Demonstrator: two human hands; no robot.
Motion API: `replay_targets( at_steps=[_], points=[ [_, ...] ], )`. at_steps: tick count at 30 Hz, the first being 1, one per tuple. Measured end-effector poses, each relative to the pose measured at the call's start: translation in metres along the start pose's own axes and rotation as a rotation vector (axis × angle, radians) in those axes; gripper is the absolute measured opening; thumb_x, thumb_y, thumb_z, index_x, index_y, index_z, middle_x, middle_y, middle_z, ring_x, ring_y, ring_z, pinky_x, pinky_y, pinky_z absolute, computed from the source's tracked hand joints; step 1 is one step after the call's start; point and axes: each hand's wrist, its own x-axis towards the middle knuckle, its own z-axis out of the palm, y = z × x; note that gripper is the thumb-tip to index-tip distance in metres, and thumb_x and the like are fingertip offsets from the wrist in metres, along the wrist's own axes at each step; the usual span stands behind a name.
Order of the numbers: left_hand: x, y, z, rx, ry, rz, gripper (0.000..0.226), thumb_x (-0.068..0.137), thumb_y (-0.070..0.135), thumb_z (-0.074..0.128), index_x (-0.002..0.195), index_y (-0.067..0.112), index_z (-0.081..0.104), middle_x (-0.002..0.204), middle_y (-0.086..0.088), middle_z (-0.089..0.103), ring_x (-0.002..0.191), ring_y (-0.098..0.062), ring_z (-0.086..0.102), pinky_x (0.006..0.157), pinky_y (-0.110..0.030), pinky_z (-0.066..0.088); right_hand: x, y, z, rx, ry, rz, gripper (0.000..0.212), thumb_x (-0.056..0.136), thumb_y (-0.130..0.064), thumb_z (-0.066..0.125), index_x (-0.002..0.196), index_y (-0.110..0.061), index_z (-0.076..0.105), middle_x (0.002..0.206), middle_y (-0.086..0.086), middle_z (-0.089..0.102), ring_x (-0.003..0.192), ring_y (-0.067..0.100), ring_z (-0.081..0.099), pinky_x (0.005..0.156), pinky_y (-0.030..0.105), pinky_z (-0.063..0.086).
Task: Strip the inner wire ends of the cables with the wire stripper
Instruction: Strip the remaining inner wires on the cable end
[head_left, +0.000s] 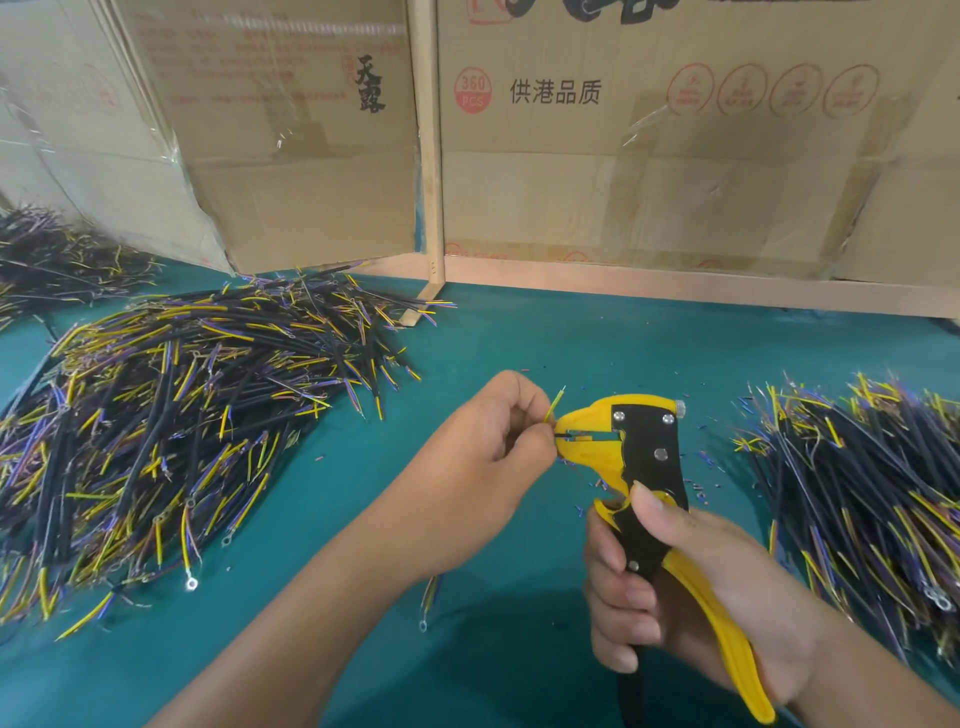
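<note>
Pinching one cable (555, 413) between fingertips, the person's left hand (485, 457) is feeding a thin wire end into the yellow nose of the wire stripper (644, 467), while a yellow wire of the same cable is sticking up just above the nose. To the far left, a big heap of black cables (171, 415) with yellow and purple wires is lying on the green table (519, 332), with another pile behind it by the cardboard boxes (649, 156). Moving right, the right hand (691, 587) is gripping the stripper's handles, thumb resting on its black body, and a second heap of cables (862, 493) is lying beyond it. The step looks like seating a wire for stripping; next, a firm squeeze of the handles is probably called for while the left hand is holding the cable steady.
</note>
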Motion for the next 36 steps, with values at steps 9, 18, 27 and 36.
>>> replay_targets(
  at_steps=[9,18,27,36],
  points=[
    [-0.001,-0.003,0.001,0.025,-0.024,0.043,0.003,0.092,0.030,0.039,0.091,0.029,0.036,0.068,0.009,0.040,0.065,-0.022,0.026,0.052,-0.027,0.028,-0.001,0.001,0.001,0.014,0.003,0.007,0.047,0.088,-0.047,0.071,0.078,-0.004,0.055,0.061,0.007,0.037,0.050,0.019,0.041,0.058,0.037,0.042],
    [-0.003,0.003,0.002,0.105,0.045,0.073,0.009,0.093,0.025,0.034,0.097,0.022,0.042,0.070,-0.003,0.040,0.066,-0.034,0.031,0.052,-0.039,0.027,-0.001,0.007,0.012,-0.011,0.105,-0.058,0.053,0.077,-0.050,0.081,0.070,-0.006,0.052,0.057,0.006,0.032,0.046,0.018,0.034,0.052,0.033,0.038],
    [-0.001,-0.005,-0.024,0.502,-0.147,0.146,0.034,0.104,0.048,0.036,0.092,0.027,0.060,0.063,0.008,0.037,0.056,-0.009,0.033,0.052,-0.017,0.028,-0.001,0.002,0.011,-0.030,0.276,-0.060,0.050,0.077,-0.052,0.071,0.065,-0.012,0.044,0.051,0.001,0.025,0.036,0.011,0.022,0.041,0.019,0.029],
    [0.006,-0.008,-0.040,0.703,-0.144,0.326,0.034,0.106,0.037,0.039,0.085,0.016,0.055,0.070,0.005,0.044,0.062,-0.009,0.038,0.057,-0.015,0.031,-0.002,0.003,0.014,-0.076,0.244,-0.035,0.055,0.075,-0.057,0.076,0.067,-0.012,0.046,0.055,0.003,0.026,0.039,0.013,0.023,0.043,0.020,0.029]
  ],
)
